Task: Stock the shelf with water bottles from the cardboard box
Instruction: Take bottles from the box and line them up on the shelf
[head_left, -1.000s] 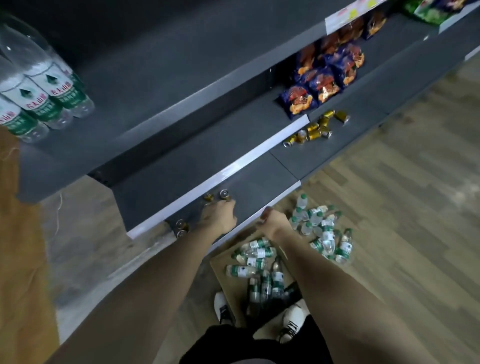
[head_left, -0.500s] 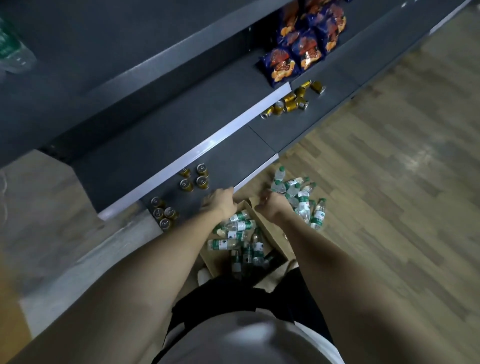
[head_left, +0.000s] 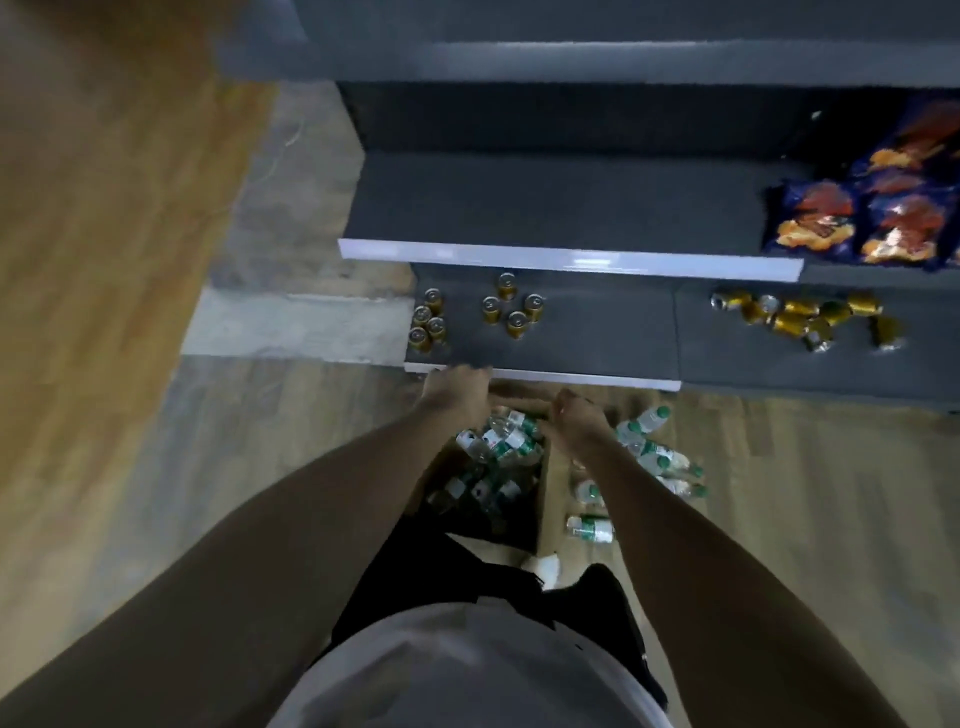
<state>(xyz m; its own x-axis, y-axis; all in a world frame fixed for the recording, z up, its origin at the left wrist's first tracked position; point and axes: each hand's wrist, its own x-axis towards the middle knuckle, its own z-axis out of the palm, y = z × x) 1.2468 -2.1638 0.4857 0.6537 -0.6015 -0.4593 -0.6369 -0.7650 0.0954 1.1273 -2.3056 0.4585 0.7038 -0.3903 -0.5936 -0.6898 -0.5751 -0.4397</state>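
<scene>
An open cardboard box (head_left: 555, 493) stands on the floor at my feet, below the bottom shelf's front edge. Several small water bottles (head_left: 498, 441) with green-and-white labels lie jumbled inside it. More loose bottles (head_left: 654, 457) lie on the floor to its right. My left hand (head_left: 457, 395) hangs over the box's far left corner, its fingers reaching to the edge of the bottom shelf (head_left: 587, 332). My right hand (head_left: 576, 415) is at the box's far rim with curled fingers; blur hides whether it grips anything.
Upright gold cans (head_left: 511, 306) stand on the bottom shelf's left part, with tipped gold cans (head_left: 800, 317) further right. Blue snack bags (head_left: 883, 218) lie on the middle shelf (head_left: 545, 208), whose left part is bare. Wooden floor lies to the left and right.
My view has swung down and squared up to the shelves; the large bottles on the top shelf have left the frame. Both hands have stayed low over the box.
</scene>
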